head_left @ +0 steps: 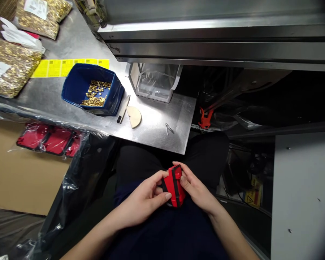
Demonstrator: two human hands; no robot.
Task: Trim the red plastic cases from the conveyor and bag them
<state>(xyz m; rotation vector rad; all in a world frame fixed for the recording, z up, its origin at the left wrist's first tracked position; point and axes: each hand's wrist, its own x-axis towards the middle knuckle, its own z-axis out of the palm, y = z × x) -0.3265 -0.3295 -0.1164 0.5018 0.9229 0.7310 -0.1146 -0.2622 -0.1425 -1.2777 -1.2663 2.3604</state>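
Observation:
Above my lap, a small red and black plastic part is held between both hands. My left hand grips it from the left, with the thumb on its front face and the fingers partly behind it. On the other side, my right hand is closed on its right edge, thumb on the front and index finger along the top. The part is tilted, its black band running down between red faces. Fingers hide some of its sides, so its exact kind does not show.
On the metal table stand a blue bin of small brass pieces and a clear bin. A cutter knife, a wooden half-disc and small metal pins lie nearby. Bagged red parts rest at left.

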